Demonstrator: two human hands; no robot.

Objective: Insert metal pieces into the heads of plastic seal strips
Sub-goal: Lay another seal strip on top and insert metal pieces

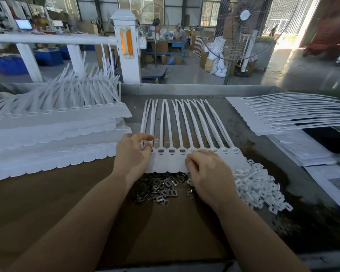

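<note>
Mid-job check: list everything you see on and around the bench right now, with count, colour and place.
Seal strip sheet: one, white, bench centre, under both hands.
Metal pieces: a pile, grey, just nearer than the sheet.
Plastic clips: a pile, white, right of the metal pieces.
Strip stack: many, white, left.
Strip sheets: several, white, right.
Fan: one, behind the bench.
Left hand: on the sheet's left end.
Right hand: fingers curled at the sheet's heads.
</note>
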